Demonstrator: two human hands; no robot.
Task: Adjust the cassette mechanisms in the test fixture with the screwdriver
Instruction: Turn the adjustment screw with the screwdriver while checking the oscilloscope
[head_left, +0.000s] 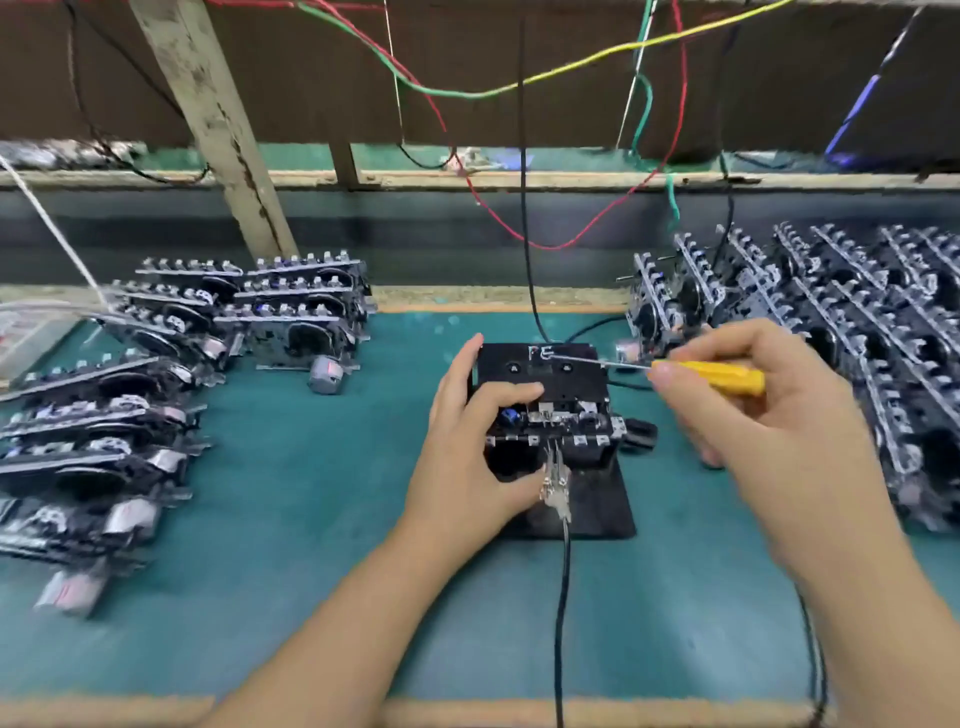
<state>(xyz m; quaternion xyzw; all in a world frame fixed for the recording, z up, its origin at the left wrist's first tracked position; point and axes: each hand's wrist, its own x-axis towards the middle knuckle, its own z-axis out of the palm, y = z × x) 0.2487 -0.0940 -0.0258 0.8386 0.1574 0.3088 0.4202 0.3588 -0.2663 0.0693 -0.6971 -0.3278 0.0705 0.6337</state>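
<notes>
Nearest us, a thin black cable (563, 597) runs up from the six o'clock edge of the green-matted worktop (291, 519) to a small metal clip (556, 486) at the front of the black test fixture (597, 512), a flat plate lying at the centre of our view. On that plate sits a black cassette mechanism (550, 405) with a black cassette on top. Our left hand (467, 447) clamps this mechanism from nine o'clock, thumb curled over its top and fingers against its left and front sides. Our right hand (769, 410), at three o'clock of the fixture, pinches the yellow-handled screwdriver (711, 375), whose slim metal shaft points toward nine o'clock and reaches the far edge of the cassette near some white marks. The hands are apart, one on each side of the fixture. At nine to ten o'clock lie rows of finished-looking grey and black cassette mechanisms (171, 374); at two to three o'clock a denser batch of similar units (841, 332) stands on edge. Farther off, at twelve o'clock, red, green and yellow wires (540, 78) hang before a dark wooden back wall, beside a slanted pale wooden post (218, 130).
</notes>
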